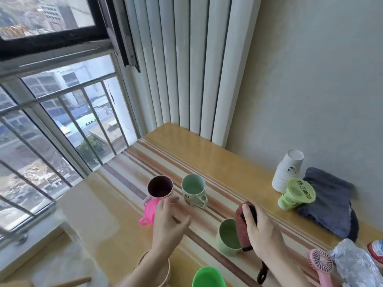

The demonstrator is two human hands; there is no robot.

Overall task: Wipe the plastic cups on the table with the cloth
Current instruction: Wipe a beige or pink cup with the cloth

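Observation:
Several plastic cups stand on the yellow table (238, 160). A dark purple cup (160, 187) and a pale green handled cup (193, 188) sit side by side. A bright pink cup (150, 212) lies tilted under my left hand (169, 222), whose fingers are spread over it. A light green cup (228, 236) stands by my right hand (262, 230), which grips a dark red cloth (241, 222) against that cup's rim. A bright green cup (208, 277) and a beige cup (163, 272) sit near the bottom edge.
A stack of white paper cups (287, 170), a green sealed drink cup (296, 194) and a dark grey towel (329, 200) lie by the wall at right. A pink hand fan (322, 266) and foil wrap (354, 264) sit at bottom right. The window with bars is at left.

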